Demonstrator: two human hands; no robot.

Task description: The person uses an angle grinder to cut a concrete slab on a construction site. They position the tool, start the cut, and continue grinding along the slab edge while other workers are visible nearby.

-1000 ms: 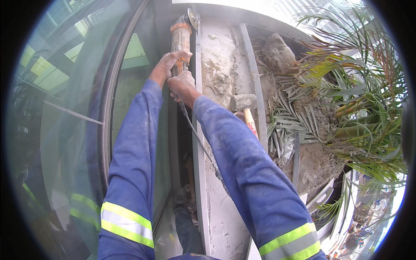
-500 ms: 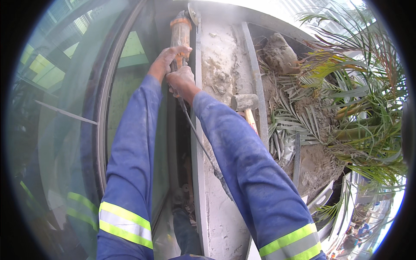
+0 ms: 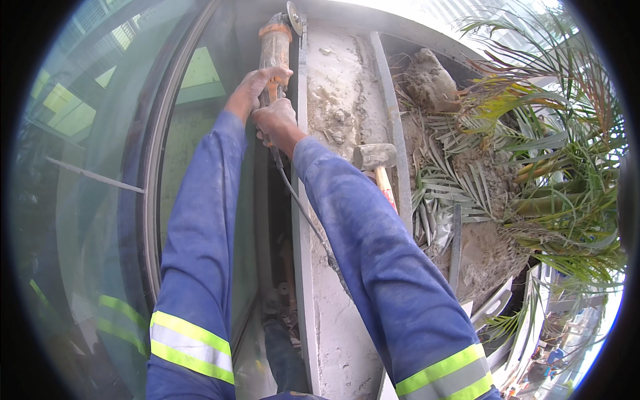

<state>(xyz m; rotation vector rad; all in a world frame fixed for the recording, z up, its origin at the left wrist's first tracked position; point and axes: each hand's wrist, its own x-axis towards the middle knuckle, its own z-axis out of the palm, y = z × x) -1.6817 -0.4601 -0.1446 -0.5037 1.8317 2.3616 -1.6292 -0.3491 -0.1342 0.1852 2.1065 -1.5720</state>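
Note:
Both my arms reach forward in blue sleeves to a dusty orange angle grinder (image 3: 274,50). My left hand (image 3: 257,87) is closed round its body. Just nearer to me, my right hand (image 3: 279,122) is wrapped round the rear handle. The grinder's thin disc (image 3: 294,18) stands on edge by the far end of the grey slab edge (image 3: 302,87); whether it touches is unclear. A dark power cord (image 3: 300,203) runs from the handle back beneath my right forearm. To the right, a hammer (image 3: 375,157) with a block-shaped head lies on the dusty ledge (image 3: 343,70).
A large glass pane (image 3: 93,220) with a dark frame (image 3: 155,167) rises close on the left. Palm fronds (image 3: 547,133), a rough lump (image 3: 430,80) and soil fill the planter on the right. Pale dust hangs at the far end. A narrow gap runs between glass and ledge.
The grinder and both my hands have shifted slightly left and farther away. More of the disc's face shows now. The hammer stays in place.

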